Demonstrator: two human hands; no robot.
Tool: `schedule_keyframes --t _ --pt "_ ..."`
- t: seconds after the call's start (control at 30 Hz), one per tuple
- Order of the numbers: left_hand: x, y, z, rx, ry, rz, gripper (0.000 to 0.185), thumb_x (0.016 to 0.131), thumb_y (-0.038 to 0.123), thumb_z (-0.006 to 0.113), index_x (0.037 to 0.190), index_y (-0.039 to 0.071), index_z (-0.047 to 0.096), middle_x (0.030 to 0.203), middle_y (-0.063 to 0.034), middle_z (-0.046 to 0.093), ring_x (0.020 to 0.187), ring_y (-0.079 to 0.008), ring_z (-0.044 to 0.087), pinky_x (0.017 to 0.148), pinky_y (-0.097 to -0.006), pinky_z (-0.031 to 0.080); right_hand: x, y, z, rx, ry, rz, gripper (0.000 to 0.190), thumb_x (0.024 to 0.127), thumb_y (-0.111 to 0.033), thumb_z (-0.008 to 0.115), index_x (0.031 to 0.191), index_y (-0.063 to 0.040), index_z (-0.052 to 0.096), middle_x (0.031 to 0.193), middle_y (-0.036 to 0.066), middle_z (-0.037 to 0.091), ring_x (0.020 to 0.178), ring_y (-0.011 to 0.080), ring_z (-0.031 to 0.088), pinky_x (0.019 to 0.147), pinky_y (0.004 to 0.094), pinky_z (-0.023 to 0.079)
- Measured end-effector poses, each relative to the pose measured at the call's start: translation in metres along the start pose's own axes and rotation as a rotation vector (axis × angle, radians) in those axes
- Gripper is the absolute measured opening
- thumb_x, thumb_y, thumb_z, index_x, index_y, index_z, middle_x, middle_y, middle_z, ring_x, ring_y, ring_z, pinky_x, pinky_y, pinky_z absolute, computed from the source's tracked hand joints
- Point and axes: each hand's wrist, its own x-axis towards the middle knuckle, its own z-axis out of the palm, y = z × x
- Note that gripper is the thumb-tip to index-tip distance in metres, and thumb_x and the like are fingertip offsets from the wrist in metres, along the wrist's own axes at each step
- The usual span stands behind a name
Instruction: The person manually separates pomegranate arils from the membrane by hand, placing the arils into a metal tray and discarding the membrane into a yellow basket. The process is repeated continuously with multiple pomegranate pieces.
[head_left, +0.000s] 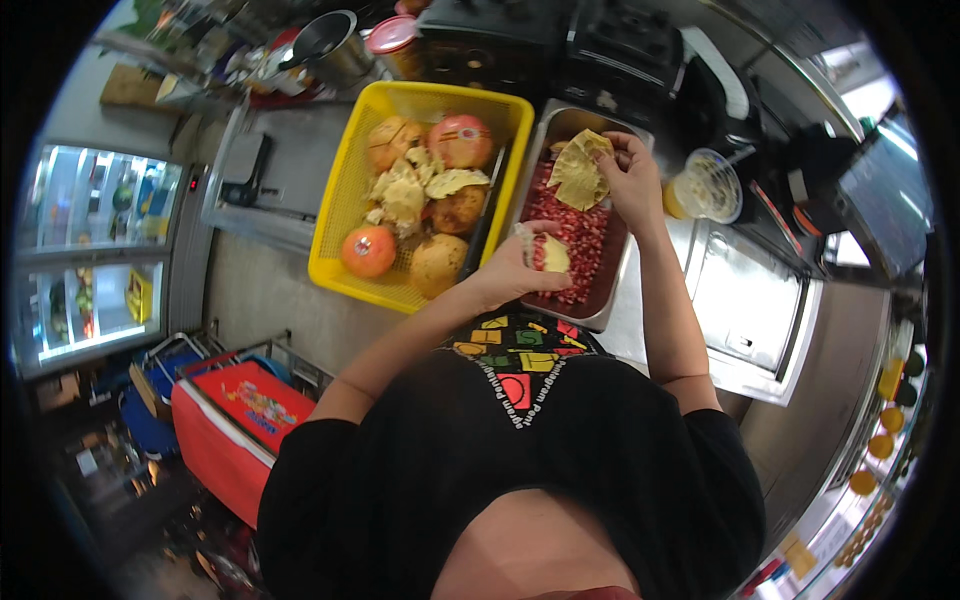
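My left hand (521, 270) holds a chunk of pomegranate (553, 255) with red seeds and pale pith above the near part of a steel tray. Loose red pomegranate seeds (581, 232) fill much of that steel tray (613, 296). Over its far part, my right hand (634, 176) pinches a yellowish piece of pomegranate peel (581, 171) by its right edge. To the left stands a yellow plastic basket (330, 240) with several whole pomegranates, one of them a red one (460, 142), and scraps of peel and pith (401, 191).
A plastic tub (705, 187) with a utensil stands right of the tray. Black appliances (622, 45) line the back, beside a steel pitcher (326, 45) and a red-lidded container (394, 37). A steel sink or counter section (750, 292) lies at right, a dark device (246, 169) at left.
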Motion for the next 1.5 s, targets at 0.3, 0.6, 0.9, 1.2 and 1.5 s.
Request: schedule_keyframes --t 0.3,0.6,0.9,1.2,1.5 --pt "0.001 -0.008 -0.007 0.166 0.110 0.070 0.071 0.064 0.002 0.075 0.122 0.003 0.033 0.103 -0.0093 0.053 0.093 -0.0147 0.055 0.081 -0.0281 0.048 0.010 -0.055 0.086 -0.029 -0.408 0.001 0.037 0.089 -0.017 0.058 0.118 0.004 0.050 0.100 0.010 0.062 0.087 0.0123 0.059 0.074 0.0250 0.050" --pt "0.004 0.013 0.003 0.760 0.352 0.169 0.070 0.062 0.019 0.080 0.119 0.003 0.042 0.105 -0.0146 0.056 0.096 -0.0191 0.058 0.082 -0.0304 0.047 -0.064 -0.035 0.015 -0.337 -0.461 -0.061 0.022 0.077 -0.013 0.069 0.094 -0.001 0.067 0.099 0.011 0.063 0.083 0.0217 0.062 0.076 0.0322 0.049" --pt "0.017 0.000 -0.006 0.803 0.426 0.277 0.062 0.060 0.028 0.081 0.109 0.004 0.051 0.109 -0.0151 0.055 0.102 -0.0298 0.055 0.086 -0.0354 0.045 -0.095 -0.038 0.004 -0.395 -0.290 -0.382 0.013 0.075 -0.001 0.067 0.087 -0.004 0.065 0.101 0.009 0.063 0.090 0.0233 0.061 0.078 0.0303 0.049" --pt "0.014 0.000 0.001 0.699 0.308 0.112 0.066 0.061 0.025 0.084 0.110 0.003 0.046 0.096 -0.0060 0.058 0.087 -0.0125 0.057 0.079 -0.0268 0.046 -0.098 -0.020 -0.002 0.035 -0.155 0.028 0.009 0.083 -0.003 0.063 0.092 0.000 0.064 0.086 0.004 0.065 0.078 0.0084 0.059 0.068 0.0223 0.047" --pt "0.002 0.012 0.009 0.735 0.144 0.220 0.058 0.071 0.015 0.075 0.120 0.000 0.047 0.099 -0.0127 0.062 0.090 -0.0171 0.060 0.080 -0.0294 0.047 -0.089 -0.010 -0.013 -0.070 -0.182 0.047 0.014 0.084 -0.004 0.062 0.097 0.001 0.064 0.086 0.002 0.062 0.075 0.0078 0.056 0.067 0.0213 0.045"
